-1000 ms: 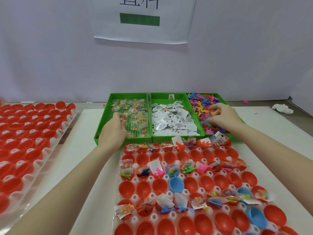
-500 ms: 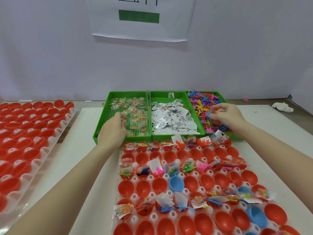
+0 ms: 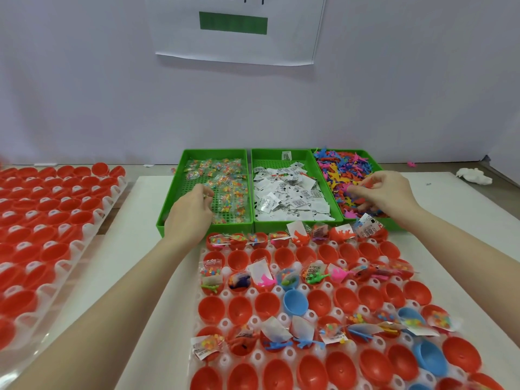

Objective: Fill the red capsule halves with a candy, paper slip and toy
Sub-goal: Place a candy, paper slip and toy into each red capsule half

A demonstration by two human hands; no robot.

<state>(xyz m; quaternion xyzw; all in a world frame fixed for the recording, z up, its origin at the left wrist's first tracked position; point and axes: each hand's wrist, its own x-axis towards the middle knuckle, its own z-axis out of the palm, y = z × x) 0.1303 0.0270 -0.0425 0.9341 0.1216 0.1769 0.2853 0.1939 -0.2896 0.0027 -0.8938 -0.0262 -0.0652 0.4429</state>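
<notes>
A clear holder in front of me carries rows of red capsule halves (image 3: pixel 239 308); some hold candy, slips and toys, others are empty, and a few halves are blue (image 3: pixel 295 301). Three green trays stand behind it: candy packets (image 3: pixel 225 192) on the left, paper slips (image 3: pixel 289 195) in the middle, coloured toys (image 3: pixel 346 170) on the right. My left hand (image 3: pixel 189 213) reaches into the candy tray, fingers curled over packets; what they grip is hidden. My right hand (image 3: pixel 385 192) is over the toy tray, fingertips pinching small toys.
A second holder of empty red halves (image 3: pixel 42 220) lies at the left, partly off the white board (image 3: pixel 146 263). A crumpled white tissue (image 3: pixel 474 175) sits at the far right. A wall with a paper sign (image 3: pixel 233 23) stands right behind the trays.
My right hand has lifted slightly and shifted within the toy tray, fingers gathering toys. My left hand stays in the candy tray, barely moved.
</notes>
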